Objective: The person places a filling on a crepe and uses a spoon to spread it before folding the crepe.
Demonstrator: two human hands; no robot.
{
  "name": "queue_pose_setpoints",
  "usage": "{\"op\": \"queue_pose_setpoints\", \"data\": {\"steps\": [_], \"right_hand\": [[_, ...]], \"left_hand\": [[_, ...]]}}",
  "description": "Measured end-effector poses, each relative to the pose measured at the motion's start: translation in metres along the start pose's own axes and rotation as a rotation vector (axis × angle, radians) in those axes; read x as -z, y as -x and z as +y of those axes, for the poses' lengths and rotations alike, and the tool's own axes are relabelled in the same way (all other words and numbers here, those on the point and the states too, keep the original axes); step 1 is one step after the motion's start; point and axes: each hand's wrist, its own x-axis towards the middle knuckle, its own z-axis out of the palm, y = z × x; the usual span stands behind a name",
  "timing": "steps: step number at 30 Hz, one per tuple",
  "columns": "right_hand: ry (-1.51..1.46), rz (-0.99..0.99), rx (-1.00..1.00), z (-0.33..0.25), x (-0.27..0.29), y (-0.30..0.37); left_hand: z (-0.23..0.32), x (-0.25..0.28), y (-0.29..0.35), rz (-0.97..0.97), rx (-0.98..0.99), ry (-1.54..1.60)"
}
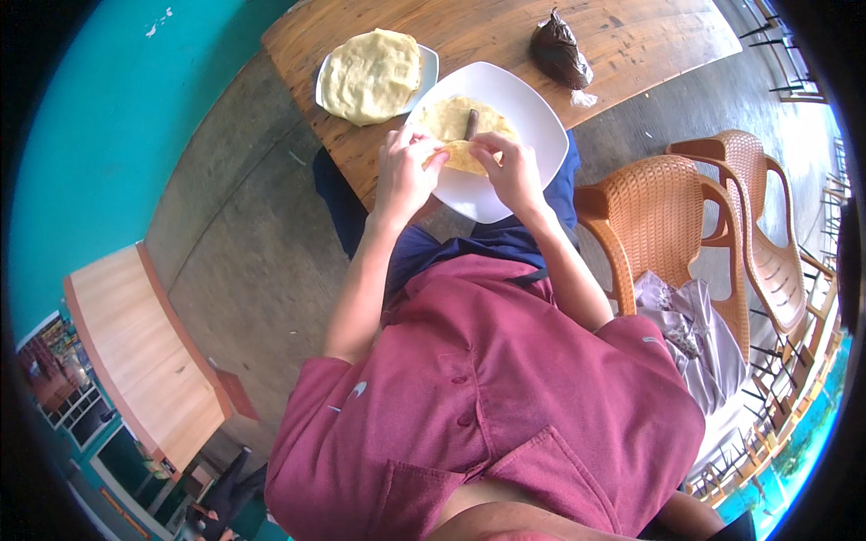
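Observation:
A round, pale yellow flatbread (448, 113) lies on a large white square plate (541, 135) in front of me. On it rests a short dark brown stick-shaped piece (473, 124). The near edge of the flatbread is lifted and folded up. My left hand (409, 173) pinches this edge on its left side, while my right hand (511, 169) pinches it on the right, close to the brown piece. Both sets of fingers are closed on the flatbread, and parts of its edge are hidden beneath them.
A smaller white plate (428, 68) with a stack of flatbreads (372, 76) stands at the left of the wooden table (487, 32). A knotted dark plastic bag (560, 54) lies at the right. Brown woven plastic chairs (645, 203) stand to my right, one with grey cloth (690, 334).

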Motion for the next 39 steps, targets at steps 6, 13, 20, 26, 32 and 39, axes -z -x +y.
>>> {"op": "queue_pose_setpoints", "data": {"steps": [6,13,20,26,32,39], "right_hand": [[0.007,-0.01,-0.123,0.002,0.005,0.002],[-0.017,0.05,-0.149,0.003,-0.002,-0.002],[0.046,0.083,-0.124,0.01,-0.003,-0.005],[0.023,0.092,-0.134,0.008,-0.002,-0.007],[0.026,0.079,-0.135,0.007,-0.001,-0.009],[-0.021,-0.16,0.07,-0.011,0.025,0.014]], "left_hand": [[-0.007,-0.007,-0.007,-0.115,0.18,0.153],[-0.008,-0.006,-0.011,-0.209,0.291,0.131],[-0.011,-0.01,-0.014,-0.188,0.253,0.1],[-0.01,-0.011,-0.017,-0.184,0.229,0.063],[-0.013,-0.013,-0.016,-0.191,0.269,0.147],[-0.003,0.025,-0.003,-0.353,0.045,0.235]]}}
